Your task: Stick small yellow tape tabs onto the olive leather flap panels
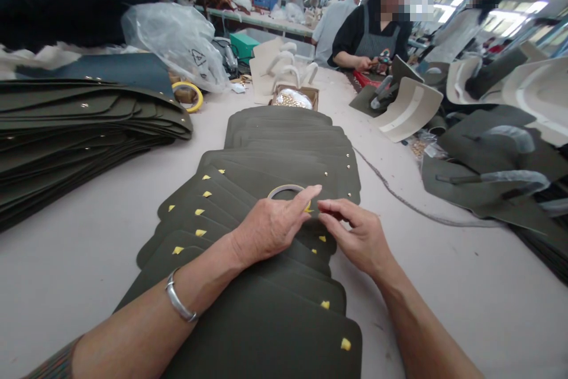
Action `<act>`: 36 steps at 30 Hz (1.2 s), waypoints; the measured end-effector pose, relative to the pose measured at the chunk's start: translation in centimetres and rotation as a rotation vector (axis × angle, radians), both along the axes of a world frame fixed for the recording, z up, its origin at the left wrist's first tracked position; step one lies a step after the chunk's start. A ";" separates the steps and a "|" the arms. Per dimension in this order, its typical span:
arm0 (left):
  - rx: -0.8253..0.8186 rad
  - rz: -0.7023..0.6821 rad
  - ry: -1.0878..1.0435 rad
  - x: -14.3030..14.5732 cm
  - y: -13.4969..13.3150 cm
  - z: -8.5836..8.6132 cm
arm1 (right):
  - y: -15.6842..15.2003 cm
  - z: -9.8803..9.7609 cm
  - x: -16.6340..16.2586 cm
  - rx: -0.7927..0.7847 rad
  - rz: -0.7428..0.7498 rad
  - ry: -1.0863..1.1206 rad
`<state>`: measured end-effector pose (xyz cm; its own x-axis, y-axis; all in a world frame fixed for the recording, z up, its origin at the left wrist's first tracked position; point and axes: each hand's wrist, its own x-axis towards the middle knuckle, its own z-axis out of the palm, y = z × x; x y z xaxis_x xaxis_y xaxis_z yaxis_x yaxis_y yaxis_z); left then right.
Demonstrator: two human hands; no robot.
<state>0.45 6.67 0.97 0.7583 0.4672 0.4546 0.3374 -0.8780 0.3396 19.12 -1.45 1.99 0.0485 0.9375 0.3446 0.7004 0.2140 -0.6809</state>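
My left hand (pixel 277 222) is closed around a roll of yellow tape (pixel 284 188), whose pale inner ring shows above the knuckles. Close to its right, my right hand (pixel 355 228) pinches thumb and forefinger near the tape's loose yellow end; whether a torn bit sits in the pinch is too small to tell. Under both hands lies a fanned row of dark olive panels (pixel 266 314). Small yellow tape pieces (pixel 178 250) stick near their left and right edges, and shiny studs (pixel 326 174) show on panels farther up.
A thick stack of olive panels (pixel 89 125) lies left, beside another yellow tape roll (pixel 195 101). A box of small metal parts (pixel 293 98) stands beyond the row. Panels with wrapped handles (pixel 510 181) and a cord (pixel 399 198) lie right. A co-worker (pixel 373 30) works across the table.
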 end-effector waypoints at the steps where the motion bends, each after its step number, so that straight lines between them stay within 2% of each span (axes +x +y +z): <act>1: 0.002 0.005 0.000 0.0 0.0 0.0 | 0.1 0.1 -0.2 0.036 0.040 -0.029; 7: -0.034 -0.005 0.006 0.5 -0.4 -0.2 | 0.5 0.1 -1.1 0.121 0.073 -0.138; 12: -0.126 -0.008 -0.002 0.9 -0.9 0.0 | 0.5 -0.2 -1.2 0.163 -0.025 -0.267; 16: -0.107 0.048 -0.017 1.1 -1.0 -0.1 | 0.3 -0.5 -1.3 0.170 -0.114 -0.254; 19: -0.068 0.089 -0.011 1.2 -1.0 -0.2 | 0.3 -0.6 -1.8 0.087 -0.165 -0.062; 22: -0.033 0.089 -0.063 1.3 -1.2 0.0 | 0.6 -0.5 -2.2 -0.098 -0.221 0.275; 26: 0.029 0.072 -0.166 1.3 -1.6 0.2 | 1.5 -0.7 -0.9 -0.241 -0.328 0.576; 30: 0.092 0.150 0.071 1.4 -1.2 0.0 | 1.9 -1.6 1.4 -0.313 -0.333 0.637; 33: 0.079 0.188 0.280 1.5 -0.9 -0.2 | 2.0 -2.2 2.0 -0.310 -0.303 0.548; 36: 0.060 0.173 0.361 1.5 -0.9 -0.2 | 2.1 -2.6 1.8 -0.283 -0.304 0.414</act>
<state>1.99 5.81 0.76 0.7866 0.5828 0.2039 0.5701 -0.8124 0.1226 20.96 0.70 -0.61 0.4070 0.9132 -0.0224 0.3656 -0.1853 -0.9121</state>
